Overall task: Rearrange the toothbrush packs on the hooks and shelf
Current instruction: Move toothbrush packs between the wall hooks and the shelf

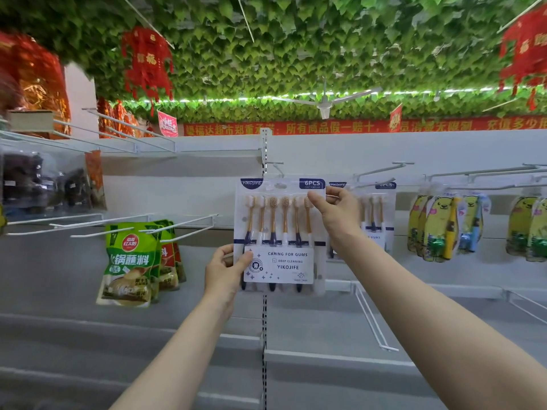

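Observation:
A clear six-piece toothbrush pack with a white label is held upright in front of the shelf upright. My left hand pinches its lower left edge, thumb on the label. My right hand grips its upper right edge. Just above the pack's top a short white hook sticks out. A second pack of the same kind hangs on a hook behind my right hand, partly hidden by it.
Green sauce pouches hang on hooks to the left. Yellow cartoon toothbrush packs hang on long hooks at the right, more at the far right. Several bare white hooks point outward at the left. A grey shelf lies below.

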The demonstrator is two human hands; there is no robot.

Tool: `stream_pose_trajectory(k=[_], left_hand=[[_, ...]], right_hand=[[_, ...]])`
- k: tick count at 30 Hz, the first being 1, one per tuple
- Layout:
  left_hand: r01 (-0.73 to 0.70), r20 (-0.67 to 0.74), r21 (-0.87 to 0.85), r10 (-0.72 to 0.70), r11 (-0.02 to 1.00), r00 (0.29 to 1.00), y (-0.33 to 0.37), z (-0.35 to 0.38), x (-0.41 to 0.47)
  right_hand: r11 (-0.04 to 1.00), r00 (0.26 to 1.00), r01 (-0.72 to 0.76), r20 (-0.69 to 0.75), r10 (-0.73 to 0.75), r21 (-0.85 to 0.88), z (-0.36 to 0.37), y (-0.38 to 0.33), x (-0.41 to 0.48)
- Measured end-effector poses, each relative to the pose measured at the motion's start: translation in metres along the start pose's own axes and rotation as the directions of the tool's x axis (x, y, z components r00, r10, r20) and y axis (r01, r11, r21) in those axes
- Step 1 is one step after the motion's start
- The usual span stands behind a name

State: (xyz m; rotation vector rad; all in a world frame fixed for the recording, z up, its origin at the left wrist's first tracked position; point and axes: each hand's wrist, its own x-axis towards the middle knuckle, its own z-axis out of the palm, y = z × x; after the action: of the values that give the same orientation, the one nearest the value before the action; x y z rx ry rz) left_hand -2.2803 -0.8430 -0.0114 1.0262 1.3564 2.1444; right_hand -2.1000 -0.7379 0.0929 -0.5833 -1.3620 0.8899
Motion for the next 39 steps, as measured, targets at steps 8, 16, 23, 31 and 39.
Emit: stream_pose_trajectory(k=[8, 16, 23, 31, 39], left_hand=[[-0.007, -0.036, 0.001, 0.007, 1.0, 0.999, -0.019, 0.009, 0.019], [-0.023, -0.059, 0.033, 0.025, 0.999, 0.998, -0.022, 0.013, 0.019], [-0.024, -0.048, 0.056, 0.027, 0.998, 0.998, -0.016, 0.01, 0.013], [0.008, -0.007, 0.278, -0.006, 0.961, 1.0, 0.008, -0.005, 0.001], [-0.227, 0.185, 0.769, 0.133, 0.598, 0.974, 0.06, -0.015, -0.044]], right_hand=[[0.992, 0.997, 0.072, 0.023, -0.07, -0.107, -0.001, 0.023, 0.023], [0.987, 0.996, 0.082, 0.042, -0.077, -0.135, -0.003, 0.027, 0.027], [0.983, 0.999, 0.019, 0.034, -0.012, -0.185, -0.004, 0.015, 0.017], [0.927, 1.0, -0.019, 0.002, 0.021, -0.375, -0.016, -0.024, -0.016], [0.466, 0.965, 0.263, 0.243, -0.103, -0.845, -0.072, -0.094, -0.079]])
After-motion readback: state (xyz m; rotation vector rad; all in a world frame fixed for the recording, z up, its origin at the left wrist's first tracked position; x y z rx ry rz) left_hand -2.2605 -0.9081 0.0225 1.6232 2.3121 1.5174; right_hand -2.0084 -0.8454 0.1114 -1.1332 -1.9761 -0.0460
